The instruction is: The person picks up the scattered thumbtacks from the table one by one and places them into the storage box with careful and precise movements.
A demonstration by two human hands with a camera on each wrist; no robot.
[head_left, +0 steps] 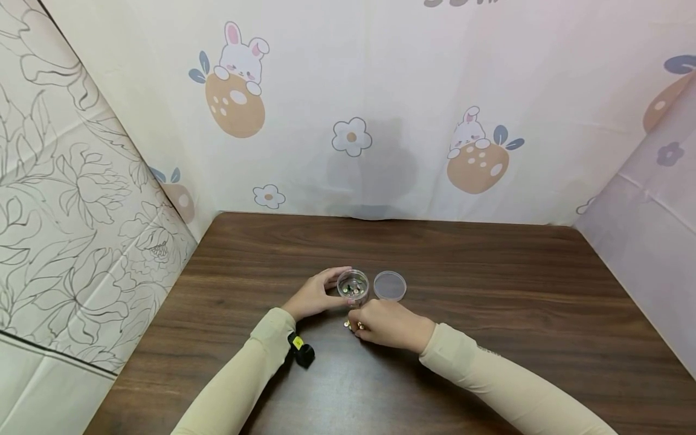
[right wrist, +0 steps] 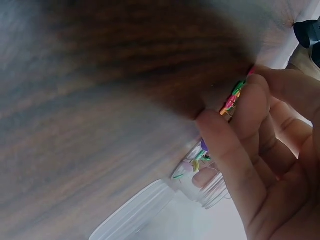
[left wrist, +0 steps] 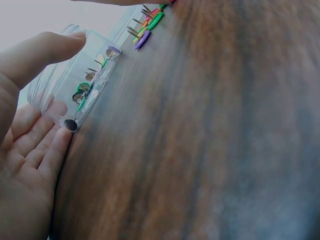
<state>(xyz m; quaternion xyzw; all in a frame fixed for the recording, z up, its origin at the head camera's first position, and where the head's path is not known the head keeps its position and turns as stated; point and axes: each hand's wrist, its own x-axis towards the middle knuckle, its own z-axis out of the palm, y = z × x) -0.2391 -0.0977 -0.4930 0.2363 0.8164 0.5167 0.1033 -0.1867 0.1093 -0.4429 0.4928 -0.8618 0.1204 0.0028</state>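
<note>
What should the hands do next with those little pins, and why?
Maybe the right hand should pinch one loose pin by its flat head and drop it into the jar. Loose pins lie points-up, so they could prick; the open jar already has pins inside, and the left hand holds it.

Brown table (head_left: 505,272) — rabbit-print wall (head_left: 348,72) (pale)

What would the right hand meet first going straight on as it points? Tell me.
Most likely the loose thumbtacks, just at its fingers; depth leaves unclear whether they touch.
</note>
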